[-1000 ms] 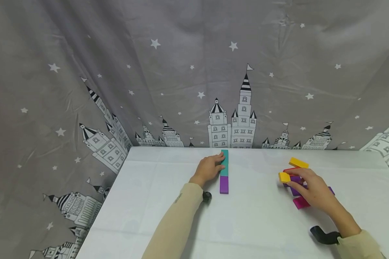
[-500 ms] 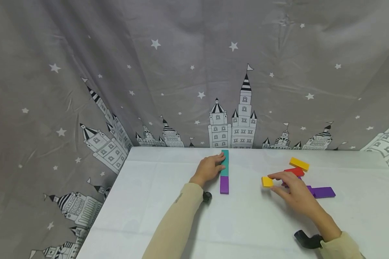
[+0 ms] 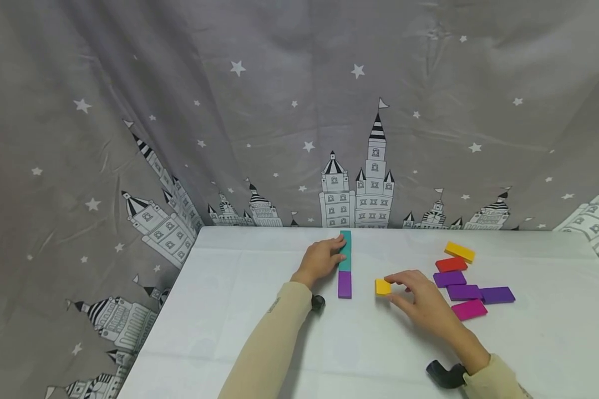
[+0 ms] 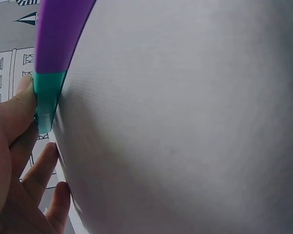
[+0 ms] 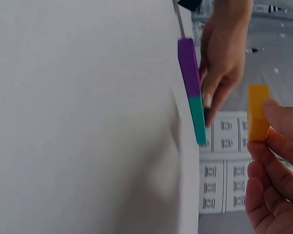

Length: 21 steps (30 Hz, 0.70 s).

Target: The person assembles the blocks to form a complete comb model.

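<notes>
Landmark: teal block (image 3: 346, 254) on the white counter (image 3: 219, 310), purple block (image 3: 345, 285) against its near end. Right hand (image 3: 425, 303): yellow block (image 3: 381, 287) pinched between thumb and fingers, now near the teal block, to its right and closer to the camera. One second earlier it was over the loose blocks (image 3: 463, 292), well to the right of the teal block; these now lie uncovered, magenta block (image 3: 469, 310) in full sight. Left hand (image 3: 318, 262): unchanged, thumb and index finger slightly apart, both touching the teal block's left side.
</notes>
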Available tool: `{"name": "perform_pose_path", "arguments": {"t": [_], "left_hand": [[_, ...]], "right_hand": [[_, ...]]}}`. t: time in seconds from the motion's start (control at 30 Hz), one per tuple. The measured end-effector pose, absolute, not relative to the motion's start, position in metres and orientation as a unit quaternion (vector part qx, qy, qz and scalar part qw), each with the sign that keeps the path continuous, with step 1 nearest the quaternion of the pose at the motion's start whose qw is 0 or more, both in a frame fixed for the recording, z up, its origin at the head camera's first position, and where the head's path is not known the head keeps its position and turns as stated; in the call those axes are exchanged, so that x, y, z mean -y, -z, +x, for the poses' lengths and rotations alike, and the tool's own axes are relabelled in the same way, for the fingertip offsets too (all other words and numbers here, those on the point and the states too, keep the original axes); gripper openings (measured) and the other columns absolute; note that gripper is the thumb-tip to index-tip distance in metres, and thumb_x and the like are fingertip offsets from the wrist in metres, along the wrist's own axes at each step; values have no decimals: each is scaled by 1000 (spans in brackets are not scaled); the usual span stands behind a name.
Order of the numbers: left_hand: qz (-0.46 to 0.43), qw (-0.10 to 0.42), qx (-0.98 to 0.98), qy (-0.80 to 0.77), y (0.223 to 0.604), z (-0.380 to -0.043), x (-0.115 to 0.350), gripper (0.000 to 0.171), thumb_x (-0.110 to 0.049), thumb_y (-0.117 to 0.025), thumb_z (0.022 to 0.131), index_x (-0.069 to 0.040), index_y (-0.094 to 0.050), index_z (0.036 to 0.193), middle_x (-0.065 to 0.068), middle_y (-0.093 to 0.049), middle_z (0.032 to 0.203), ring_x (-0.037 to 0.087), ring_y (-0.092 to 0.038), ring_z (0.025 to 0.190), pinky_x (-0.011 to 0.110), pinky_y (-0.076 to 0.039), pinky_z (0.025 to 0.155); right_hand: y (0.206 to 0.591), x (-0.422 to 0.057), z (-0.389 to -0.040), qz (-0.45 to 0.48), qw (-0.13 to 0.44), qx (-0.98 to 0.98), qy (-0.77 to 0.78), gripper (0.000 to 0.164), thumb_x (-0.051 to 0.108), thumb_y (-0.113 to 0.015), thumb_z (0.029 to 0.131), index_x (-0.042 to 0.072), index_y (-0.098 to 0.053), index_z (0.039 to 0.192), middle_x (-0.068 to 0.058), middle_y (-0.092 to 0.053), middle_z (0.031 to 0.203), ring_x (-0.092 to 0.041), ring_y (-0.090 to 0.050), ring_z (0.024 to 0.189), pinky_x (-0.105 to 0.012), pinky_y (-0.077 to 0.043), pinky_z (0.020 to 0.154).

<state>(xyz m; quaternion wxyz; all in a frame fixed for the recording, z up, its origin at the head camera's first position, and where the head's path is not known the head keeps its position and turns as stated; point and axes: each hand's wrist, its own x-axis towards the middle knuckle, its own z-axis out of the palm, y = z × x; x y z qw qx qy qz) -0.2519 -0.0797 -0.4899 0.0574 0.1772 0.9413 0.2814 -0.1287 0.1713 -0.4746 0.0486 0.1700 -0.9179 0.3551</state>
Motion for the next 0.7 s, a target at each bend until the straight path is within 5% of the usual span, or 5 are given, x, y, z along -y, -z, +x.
{"name": "perform_pose_path", "arguments": {"t": [0.7], "left_hand": [[179,53,-942,-277,490,-251,81,49,-29,-67,98,-16,-56,143,-8,-45,153,23,-43,142,44,-32,119]], "right_hand": [[488,-119,-128,224,42,904,-362,29,15,-85,82,12,-74,109,6,-70,105,-16,-61,101,-38,-56,86]]}}
